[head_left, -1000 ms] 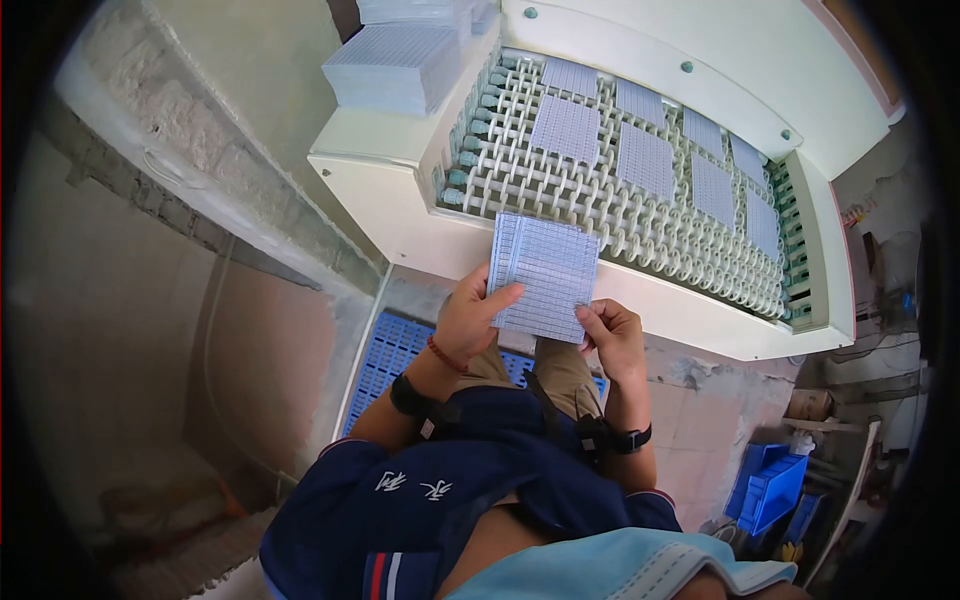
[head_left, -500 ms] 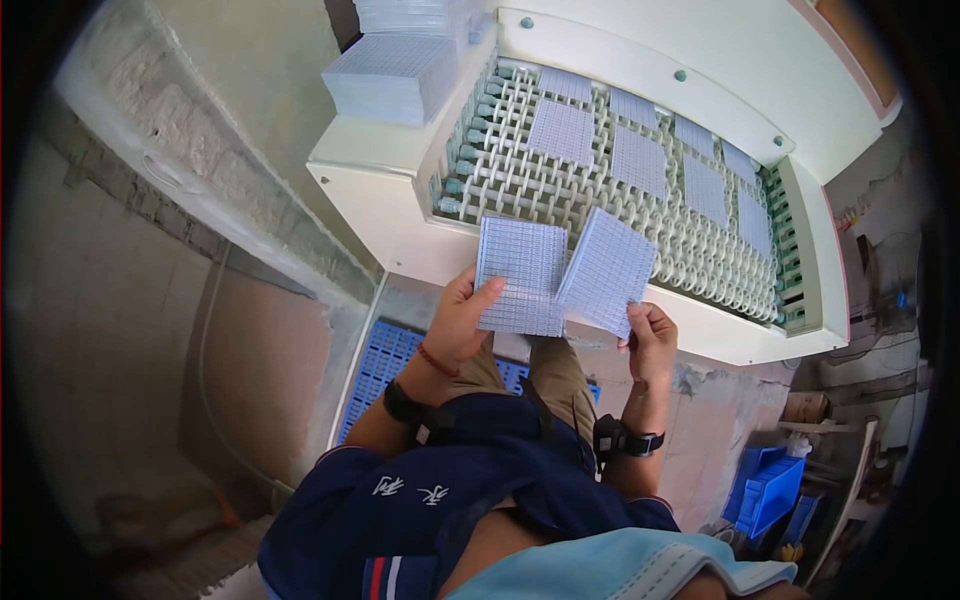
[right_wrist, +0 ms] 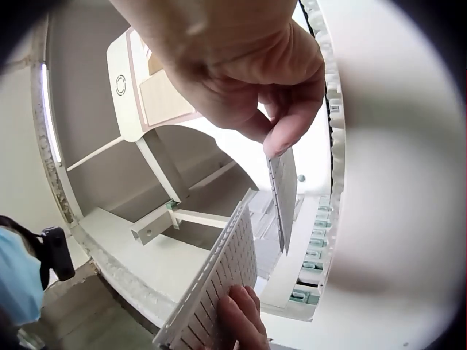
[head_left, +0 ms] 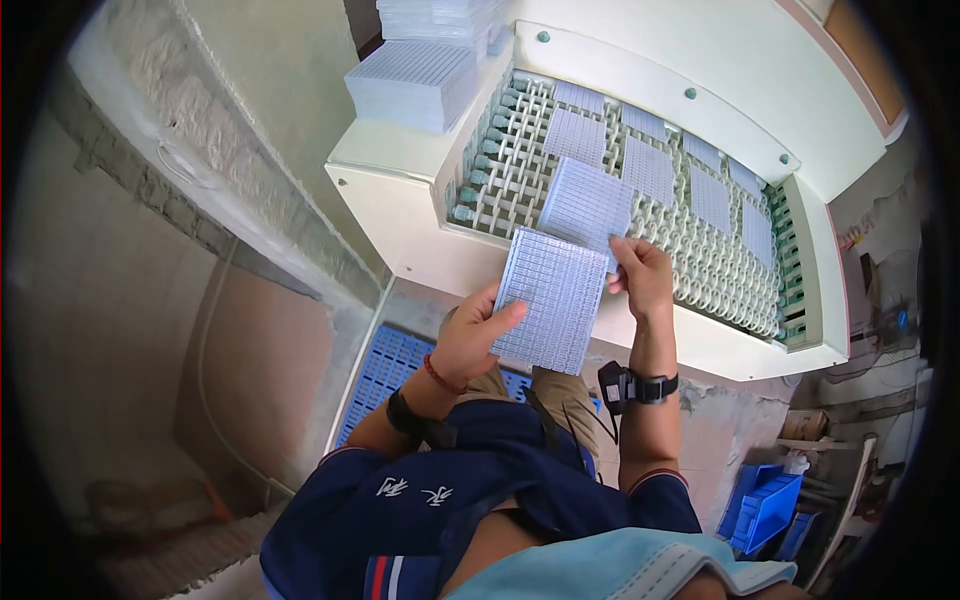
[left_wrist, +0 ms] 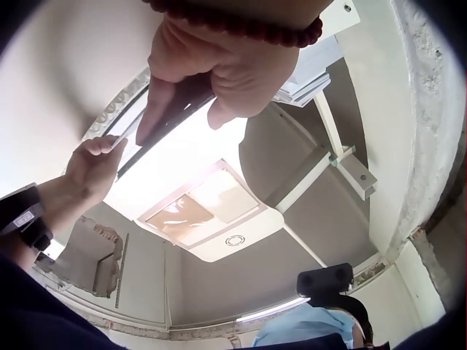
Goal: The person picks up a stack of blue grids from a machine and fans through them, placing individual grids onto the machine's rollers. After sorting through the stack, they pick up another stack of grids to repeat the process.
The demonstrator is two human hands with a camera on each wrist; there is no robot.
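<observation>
My left hand (head_left: 478,335) grips a small stack of thin, pale blue-white gridded circuit board panels (head_left: 553,305) in front of the machine, thumb on top. With thumb and fingertips, my right hand (head_left: 645,277) pinches a panel of the same kind (head_left: 588,200) by its near right corner. That panel reaches over the near left part of the roller conveyor (head_left: 500,200), its lower edge overlapped by the stack in the head view. In the right wrist view, the pinched panel (right_wrist: 284,197) hangs edge-on beside the left hand's stack (right_wrist: 219,273).
Several panels, including this one (head_left: 710,198), lie in rows on the conveyor's white wheels. A tall stack of panels (head_left: 415,90) stands on the machine's left ledge. Blue crates (head_left: 765,510) sit at lower right, and a blue slatted mat (head_left: 385,365) lies on the floor.
My right hand has drawn a panel off the stack to the right, then moved it forward over the conveyor's near side. The left hand still holds the stack, now tilted and slightly further right.
</observation>
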